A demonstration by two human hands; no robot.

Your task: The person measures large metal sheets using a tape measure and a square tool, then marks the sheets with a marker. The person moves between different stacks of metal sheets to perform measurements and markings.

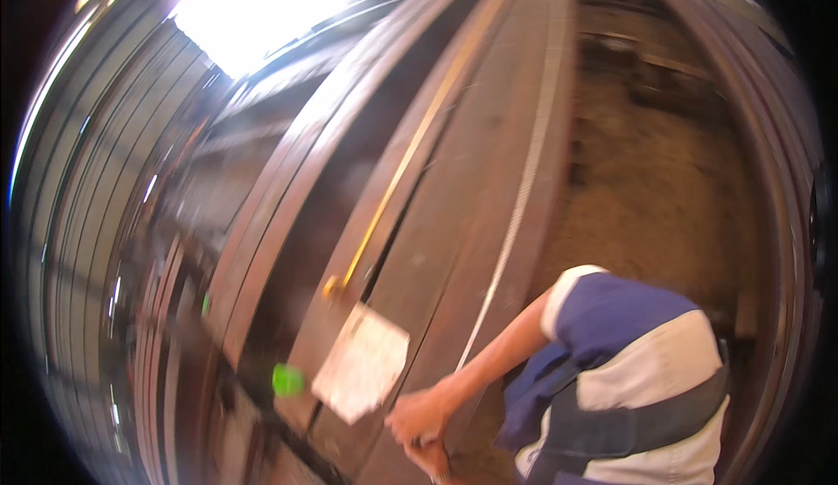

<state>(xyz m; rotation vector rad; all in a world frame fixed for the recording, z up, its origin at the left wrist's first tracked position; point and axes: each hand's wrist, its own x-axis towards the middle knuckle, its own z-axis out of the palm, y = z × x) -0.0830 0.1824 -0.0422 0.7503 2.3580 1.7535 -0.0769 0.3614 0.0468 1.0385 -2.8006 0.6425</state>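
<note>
Right hand (421, 417): low in my view, ending a bare forearm (502, 345) under a blue-and-white sleeve (602, 303) — blurred, so I cannot tell whether it grips anything.
Left hand (429, 460): just below the right, partly cut off by the lower edge; I can't make out its grasp either.
White sheet (362, 364): flat on the brown beams (471, 206), just left of the right hand.
Yellow tape (406, 158): stretched along the beams, its case (333, 288) near the sheet's upper edge.
Pale strip (524, 192): lengthwise along the beams, down to the forearm.
Green object (287, 380): left of the sheet — too blurred for me to name.
</note>
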